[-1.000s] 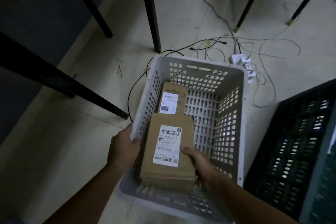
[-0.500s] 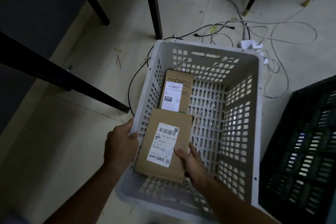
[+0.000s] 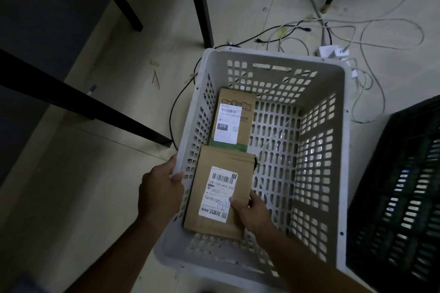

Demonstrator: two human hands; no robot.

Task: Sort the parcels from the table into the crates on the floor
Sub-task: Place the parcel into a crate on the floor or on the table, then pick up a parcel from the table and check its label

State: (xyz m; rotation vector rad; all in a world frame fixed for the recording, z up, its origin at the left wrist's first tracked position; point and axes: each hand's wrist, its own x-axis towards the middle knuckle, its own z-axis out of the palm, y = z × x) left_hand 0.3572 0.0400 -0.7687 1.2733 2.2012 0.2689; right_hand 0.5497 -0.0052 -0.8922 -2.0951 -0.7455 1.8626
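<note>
Cardboard parcel (image 3: 220, 194), flat, matte, white label up, low inside pale perforated crate (image 3: 316, 150) on floor; right hand (image 3: 250, 211) pinches near corner, likely steering it down beside wall; left hand (image 3: 162, 189) curls over crate rim, probably bracing; second labelled box (image 3: 232, 121) beyond; dark slatted crate (image 3: 400, 188) rightward; cables (image 3: 309, 35) behind

The room is dim and the picture grainy, with a greenish cast. The pale floor (image 3: 238, 7) and the white labels (image 3: 217, 194) catch the most light, while the left side and the black crate (image 3: 400, 197) sink into shadow. Straight table legs (image 3: 200, 2) splay outward near the edges, bent by the wide lens.
</note>
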